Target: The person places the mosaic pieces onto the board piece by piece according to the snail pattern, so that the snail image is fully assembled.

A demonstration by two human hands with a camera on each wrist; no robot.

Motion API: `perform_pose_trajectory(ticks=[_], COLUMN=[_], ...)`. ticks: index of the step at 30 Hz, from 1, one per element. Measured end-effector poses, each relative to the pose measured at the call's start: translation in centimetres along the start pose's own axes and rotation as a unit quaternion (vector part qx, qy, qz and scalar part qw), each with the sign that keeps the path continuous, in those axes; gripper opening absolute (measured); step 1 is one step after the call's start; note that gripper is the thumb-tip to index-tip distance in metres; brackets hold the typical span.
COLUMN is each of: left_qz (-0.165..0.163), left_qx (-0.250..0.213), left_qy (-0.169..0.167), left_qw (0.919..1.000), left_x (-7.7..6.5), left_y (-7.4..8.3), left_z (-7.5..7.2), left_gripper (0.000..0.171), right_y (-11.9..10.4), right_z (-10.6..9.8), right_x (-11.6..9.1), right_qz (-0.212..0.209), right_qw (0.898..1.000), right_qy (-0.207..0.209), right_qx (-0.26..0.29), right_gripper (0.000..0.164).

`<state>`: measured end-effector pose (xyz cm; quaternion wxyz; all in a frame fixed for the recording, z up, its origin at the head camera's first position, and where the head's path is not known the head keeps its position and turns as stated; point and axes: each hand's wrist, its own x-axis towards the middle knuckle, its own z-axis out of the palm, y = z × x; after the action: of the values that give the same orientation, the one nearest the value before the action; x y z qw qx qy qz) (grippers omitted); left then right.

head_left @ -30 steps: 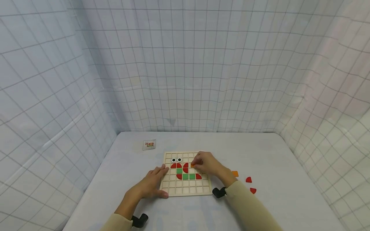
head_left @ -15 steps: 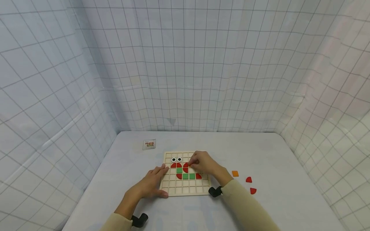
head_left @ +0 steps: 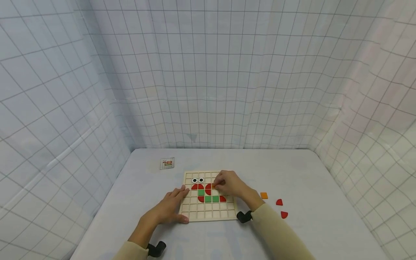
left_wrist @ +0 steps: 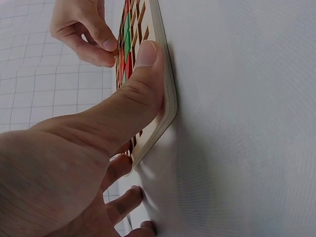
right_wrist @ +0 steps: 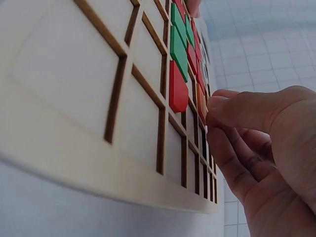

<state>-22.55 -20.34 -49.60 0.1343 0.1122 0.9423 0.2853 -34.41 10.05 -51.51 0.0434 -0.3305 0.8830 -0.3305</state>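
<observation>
A wooden grid board (head_left: 211, 219) lies on the white table with flat tiles in its cells: two eye tiles (head_left: 198, 180), several red quarter-round tiles (head_left: 208, 192) and several green square tiles (head_left: 208, 199). My left hand (head_left: 169, 206) rests at its left side, fingers spread; in the left wrist view the thumb (left_wrist: 143, 79) lies on the board's corner. Between thumb and fingertips, my right hand (head_left: 231, 183) pinches an orange tile (right_wrist: 201, 102) at a cell just right of the stacked red pieces. Most of that tile is hidden by the fingers.
Right of the board lie a loose orange square tile (head_left: 264, 195) and two red quarter-round tiles (head_left: 279, 202). A small picture card (head_left: 167, 163) lies at the back left. White grid-patterned curtains (head_left: 208, 90) enclose the table.
My right hand has shifted slightly left with the orange tile, toward the red pieces, then barely moved. The left hand stays in place on the board.
</observation>
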Motion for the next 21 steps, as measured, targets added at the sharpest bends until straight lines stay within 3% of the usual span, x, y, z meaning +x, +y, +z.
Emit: perform_pose_trajectory(ticks=[12,21], left_qz=[0.001,0.002], left_qx=[0.0,0.005], left_qy=[-0.003,0.0], left_qw=[1.0,1.0], left_x=[0.1,0.2], left_y=[0.1,-0.1], left_z=[0.1,0.1], left_gripper=[0.118,0.118], right_y=[1.2,3.4], right_z=[-2.7,-4.4], right_x=[-3.0,-5.9], right_qz=[0.019,0.018], right_qw=[1.0,0.998], right_qy=[0.019,0.031], right_qx=[0.001,-0.051], right_gripper=[0.008,0.012])
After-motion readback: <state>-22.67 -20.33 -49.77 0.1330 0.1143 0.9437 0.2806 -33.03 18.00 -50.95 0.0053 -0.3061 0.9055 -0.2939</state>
